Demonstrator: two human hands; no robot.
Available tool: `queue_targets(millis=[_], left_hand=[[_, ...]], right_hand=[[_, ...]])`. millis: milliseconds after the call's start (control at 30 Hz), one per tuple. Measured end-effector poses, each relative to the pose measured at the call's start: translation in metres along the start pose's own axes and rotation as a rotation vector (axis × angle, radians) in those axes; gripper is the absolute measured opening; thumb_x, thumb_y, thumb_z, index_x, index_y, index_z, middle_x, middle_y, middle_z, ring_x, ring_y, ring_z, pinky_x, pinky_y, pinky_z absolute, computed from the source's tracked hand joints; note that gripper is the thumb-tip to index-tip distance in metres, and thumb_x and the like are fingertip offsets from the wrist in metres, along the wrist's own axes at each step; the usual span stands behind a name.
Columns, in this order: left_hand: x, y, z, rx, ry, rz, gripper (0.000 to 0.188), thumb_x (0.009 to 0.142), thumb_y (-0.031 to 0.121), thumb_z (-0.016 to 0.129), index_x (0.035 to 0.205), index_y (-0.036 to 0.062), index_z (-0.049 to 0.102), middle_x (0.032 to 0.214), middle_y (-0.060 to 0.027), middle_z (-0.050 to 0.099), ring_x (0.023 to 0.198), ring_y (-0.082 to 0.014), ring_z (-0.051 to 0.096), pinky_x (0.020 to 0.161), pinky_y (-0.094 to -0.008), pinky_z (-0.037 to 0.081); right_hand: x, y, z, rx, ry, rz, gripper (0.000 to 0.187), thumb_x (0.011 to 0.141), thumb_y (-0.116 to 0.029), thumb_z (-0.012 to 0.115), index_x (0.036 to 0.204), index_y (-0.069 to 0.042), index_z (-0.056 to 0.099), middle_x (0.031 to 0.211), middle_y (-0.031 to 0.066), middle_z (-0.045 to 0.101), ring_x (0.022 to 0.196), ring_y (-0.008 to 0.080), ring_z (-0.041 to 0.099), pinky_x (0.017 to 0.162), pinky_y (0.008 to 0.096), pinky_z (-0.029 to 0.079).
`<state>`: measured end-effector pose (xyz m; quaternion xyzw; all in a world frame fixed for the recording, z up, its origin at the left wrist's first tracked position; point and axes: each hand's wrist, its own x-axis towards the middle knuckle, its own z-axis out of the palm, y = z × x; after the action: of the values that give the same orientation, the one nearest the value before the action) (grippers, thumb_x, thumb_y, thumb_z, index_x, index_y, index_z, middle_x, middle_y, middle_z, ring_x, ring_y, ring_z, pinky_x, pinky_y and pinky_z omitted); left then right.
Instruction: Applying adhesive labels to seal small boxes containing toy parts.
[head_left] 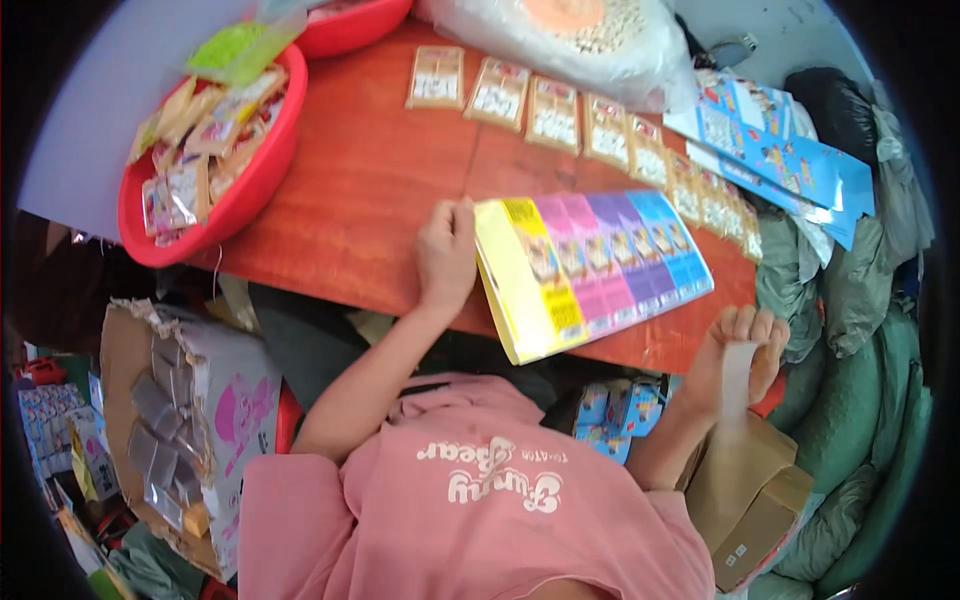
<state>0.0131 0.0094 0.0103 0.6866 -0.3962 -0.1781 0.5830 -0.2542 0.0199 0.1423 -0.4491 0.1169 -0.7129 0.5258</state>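
Note:
My left hand (447, 255) is closed on the left edge of a printed sticker sheet (615, 265), with yellow, pink, purple and blue bands and small pictures. The sheet is tilted above the table's near edge. To the right of its lower corner, my right hand (745, 350) is closed on a pale strip (738, 390) that hangs down from the fingers. Whether the strip is peeled backing or tape I cannot tell. Beyond the sheet, several small flat packets (552, 115) with white pieces in them lie in a curved row.
The red-brown table (350, 190) holds a red basin (285, 150) of packets at left and a large clear bag (590, 40) at the back. Blue printed cardboard (780, 150) lies at right. Open cartons stand below: one with clear boxes (240, 400), one brown (750, 500).

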Motion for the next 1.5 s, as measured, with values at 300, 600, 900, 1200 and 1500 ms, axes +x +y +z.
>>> queue_targets(millis=[300,600,900,1200,1500], left_hand=[[0.043,0.015,-0.015,0.226,-0.199,0.323,0.021,0.09,0.018,0.053,0.092,-0.0014,0.061,0.076,-0.0159,0.063,0.072,-0.0333,0.063,0.067,-0.0372,0.051],[0.225,-0.031,0.029,0.805,-0.173,0.524,0.039,0.093,0.028,0.043,0.126,0.0077,0.047,0.134,-0.0158,0.043,0.125,-0.0349,0.037,0.103,-0.0456,0.031],[0.161,-0.038,-0.004,0.901,-0.239,0.559,0.045,0.085,0.039,0.051,0.12,0.01,0.05,0.127,-0.0147,0.046,0.113,-0.0346,0.045,0.096,-0.0503,0.032],[-0.022,0.027,-0.121,1.063,-0.273,0.234,0.046,0.073,0.042,0.066,0.106,0.0105,0.059,0.103,-0.0078,0.054,0.085,-0.0256,0.049,0.071,-0.0382,0.035],[-0.044,0.011,-0.159,0.823,-0.034,0.477,0.042,0.082,0.03,0.06,0.115,0.0044,0.057,0.106,-0.0109,0.062,0.099,-0.0286,0.052,0.085,-0.0389,0.037]], right_hand=[[0.013,0.011,-0.015,-0.206,0.011,0.059,0.019,0.081,0.001,0.058,0.087,-0.008,0.042,0.078,0.0059,0.051,0.063,0.0113,0.046,0.055,0.0214,0.041],[-0.003,0.069,0.002,-0.23,0.018,0.352,0.029,0.079,-0.009,0.069,0.084,-0.009,0.04,0.075,0.0048,0.052,0.066,0.0114,0.051,0.061,0.025,0.044],[0.0,0.072,0.015,-0.154,-0.011,0.469,0.036,0.072,-0.008,0.074,0.084,-0.01,0.04,0.074,0.0043,0.052,0.066,0.0121,0.051,0.062,0.0257,0.045],[-0.018,0.092,0.083,-0.065,-0.518,0.798,0.04,0.063,-0.001,0.078,0.082,-0.008,0.043,0.072,0.0095,0.056,0.063,0.0148,0.055,0.057,0.0252,0.043],[-0.035,0.122,0.122,0.11,-0.579,1.003,0.037,0.065,-0.002,0.077,0.083,-0.008,0.045,0.077,0.008,0.056,0.065,0.0138,0.054,0.055,0.0237,0.043]])
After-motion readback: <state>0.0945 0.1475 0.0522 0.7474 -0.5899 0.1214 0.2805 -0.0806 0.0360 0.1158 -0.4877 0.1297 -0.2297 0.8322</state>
